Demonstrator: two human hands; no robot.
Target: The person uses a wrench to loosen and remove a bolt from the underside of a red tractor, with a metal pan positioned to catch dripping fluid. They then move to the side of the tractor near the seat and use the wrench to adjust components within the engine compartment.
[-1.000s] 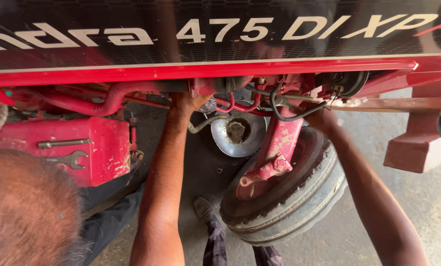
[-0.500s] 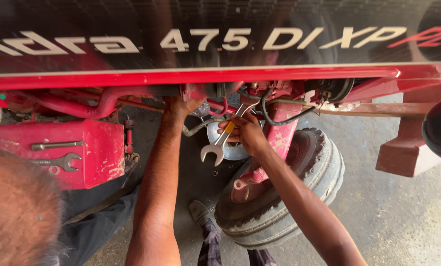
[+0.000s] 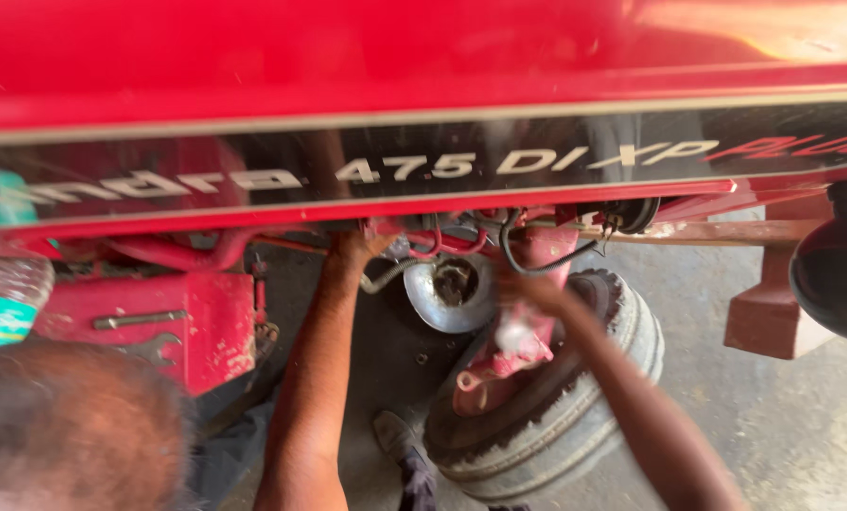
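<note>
left hand (image 3: pixel 355 248) stayed under red hood (image 3: pixel 423 66), grip unclear | right hand (image 3: pixel 523 289) dropped from hoses (blurred), spanner no longer visible | tyre (image 3: pixel 556 407) below

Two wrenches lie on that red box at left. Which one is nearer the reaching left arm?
The open-ended spanner, lower on the red box; the other tool lies above it, farther back.

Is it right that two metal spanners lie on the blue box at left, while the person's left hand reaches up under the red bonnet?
Not quite: the box is red, not blue, as the head view shows. Two metal spanners do lie on it, and the left hand does reach up under the red bonnet.
</note>
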